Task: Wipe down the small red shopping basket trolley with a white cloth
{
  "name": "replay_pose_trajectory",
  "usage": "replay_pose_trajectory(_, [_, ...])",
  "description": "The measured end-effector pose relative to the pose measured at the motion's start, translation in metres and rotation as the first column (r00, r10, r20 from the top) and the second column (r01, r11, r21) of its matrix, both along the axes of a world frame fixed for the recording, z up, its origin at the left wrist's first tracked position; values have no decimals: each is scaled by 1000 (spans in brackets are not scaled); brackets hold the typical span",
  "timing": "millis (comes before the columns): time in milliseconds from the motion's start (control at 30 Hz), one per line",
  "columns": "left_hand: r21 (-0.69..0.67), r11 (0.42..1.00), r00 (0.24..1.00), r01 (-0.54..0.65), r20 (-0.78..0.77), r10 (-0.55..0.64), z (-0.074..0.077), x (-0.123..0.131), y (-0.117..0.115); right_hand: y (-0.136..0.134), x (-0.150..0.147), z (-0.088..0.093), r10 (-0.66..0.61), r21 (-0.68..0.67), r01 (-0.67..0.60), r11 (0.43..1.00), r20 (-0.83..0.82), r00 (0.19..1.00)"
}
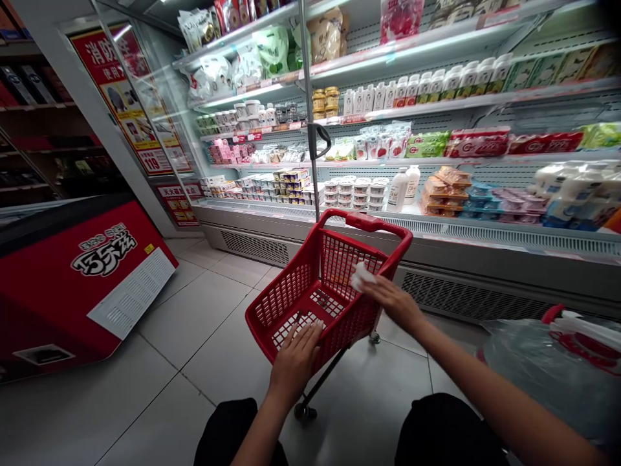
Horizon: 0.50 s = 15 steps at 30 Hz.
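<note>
A small red plastic shopping cart (339, 317) with lattice walls stands in front of me, its handle on the far side. My right hand (391, 301) is closed on a white tissue (361, 276) at the upper part of the cart's right side. Slight blur softens the tissue and fingertips. My left hand (298, 356) lies over the cart's near rim, fingers stretched out and nothing visible in them. Whether its thumb hooks the rim is hidden.
A refrigerated display (388, 226) with glass doors and stocked shelves runs behind the cart. A red freezer (111, 278) stands on the left. At the right sits a large clear plastic-wrapped item (548, 362) with a red handle. Grey tiles (160, 395) cover the floor.
</note>
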State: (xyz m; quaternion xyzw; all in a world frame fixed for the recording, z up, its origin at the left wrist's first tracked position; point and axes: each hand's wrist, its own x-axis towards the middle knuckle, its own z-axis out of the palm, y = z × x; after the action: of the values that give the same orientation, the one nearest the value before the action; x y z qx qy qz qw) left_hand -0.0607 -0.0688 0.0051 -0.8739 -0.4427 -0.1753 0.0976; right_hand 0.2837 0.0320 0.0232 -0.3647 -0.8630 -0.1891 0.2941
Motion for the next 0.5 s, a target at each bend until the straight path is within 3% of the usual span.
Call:
replay_pose_trajectory(133, [-17, 999, 998, 49, -32, -50, 11, -25, 6, 36, 59, 26, -188, 40, 188, 981, -7, 982])
replay_pose_trajectory(233, [-30, 999, 998, 36, -48, -37, 15, -42, 11, 38, 72, 33, -280, 65, 283, 957, -51, 959])
replay_pose_trajectory(333, [-14, 1000, 998, -16, -55, 15, 19, -48, 14, 21, 49, 24, -272, 59, 276, 959, -75, 959])
replay_pose_trajectory(500, [14, 995, 995, -94, -11, 94, 24, -21, 16, -8, -6, 9, -17, 7, 16, 1000, 47, 999])
